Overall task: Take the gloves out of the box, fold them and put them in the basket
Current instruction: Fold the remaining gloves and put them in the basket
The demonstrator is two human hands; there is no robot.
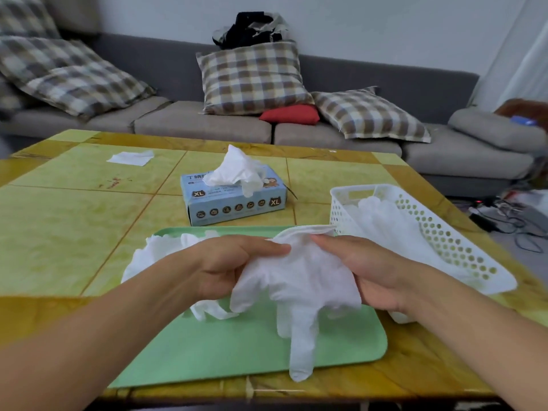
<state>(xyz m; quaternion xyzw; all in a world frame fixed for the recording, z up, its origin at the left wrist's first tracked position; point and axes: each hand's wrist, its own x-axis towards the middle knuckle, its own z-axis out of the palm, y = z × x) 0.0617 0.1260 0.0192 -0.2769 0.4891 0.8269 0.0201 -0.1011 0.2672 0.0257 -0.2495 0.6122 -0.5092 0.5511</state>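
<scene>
A white glove [299,280] was found held above the green tray [243,351], gripped from both sides. The left hand [234,262] was observed with its fingers [275,249] curled onto the glove's upper left edge, pinching the material. The right hand [364,268] was observed gripping the glove's right side, its fingers [326,243] closed on the cuff end. The glove's finger sections were seen hanging downward, the longest reaching past the tray's near edge.

A loose heap of further white gloves [154,253] was noted lying on the tray's left part, partly hidden behind the left forearm. The blue glove box [234,203], marked XL, was recorded standing on the bench [59,232] beyond the tray, with crumpled gloves [237,170] protruding from its top opening. The white perforated basket [439,232] was recorded to the right of the tray, just beside it, with white gloves lying inside. A white piece of material [130,158], whether tissue or glove could not be told, was noted at the far left of the bench. A grey sofa [207,120] with checked cushions [252,81] was observed behind the bench.
</scene>
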